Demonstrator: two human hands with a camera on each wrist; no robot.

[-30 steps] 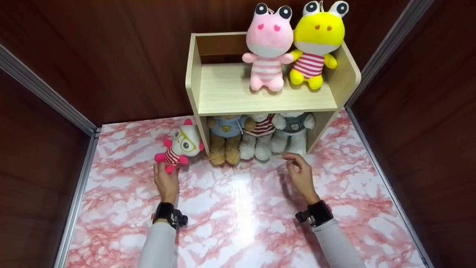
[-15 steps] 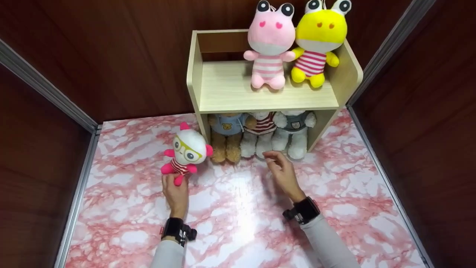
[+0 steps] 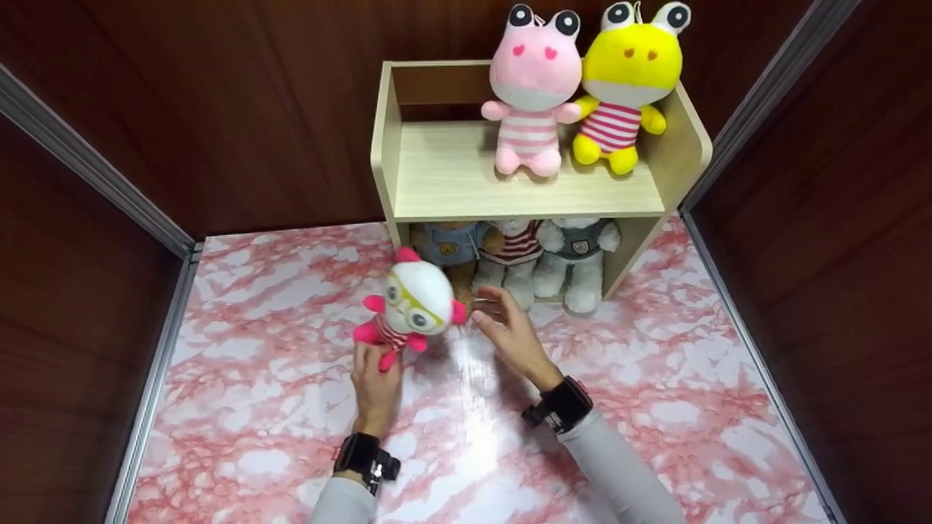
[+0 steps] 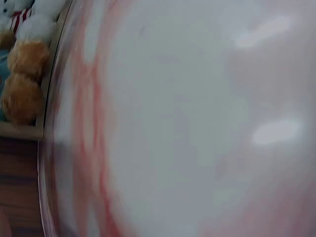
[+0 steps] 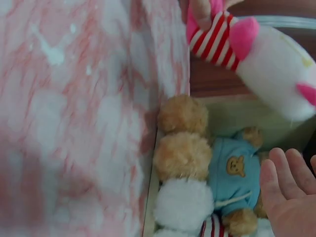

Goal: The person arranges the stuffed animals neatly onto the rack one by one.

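Observation:
A plush panda (image 3: 429,287) with a white head, yellow glasses, pink limbs and a red-striped body is tilted in the air before the shelf. My left hand (image 3: 376,393) grips it at the bottom, around the legs. Its lower body also shows in the right wrist view, with fingers (image 5: 201,12) on it. Close to the panda's right-hand pink ear, my right hand (image 3: 513,340) reaches in with relaxed fingers and holds nothing. Mostly table fills the left wrist view.
The wooden shelf (image 3: 524,196) carries a pink frog plush (image 3: 535,80) and a yellow frog plush (image 3: 632,65) on top. Below sit a brown bear (image 3: 450,244), a bear in red stripes (image 3: 514,247) and one in grey (image 3: 579,244). Dark panels enclose the marbled table (image 3: 277,451).
My left hand has carried the panda to the right, from beside the shelf to in front of its lower left. The right hand has come leftward toward the panda, its fingers spreading.

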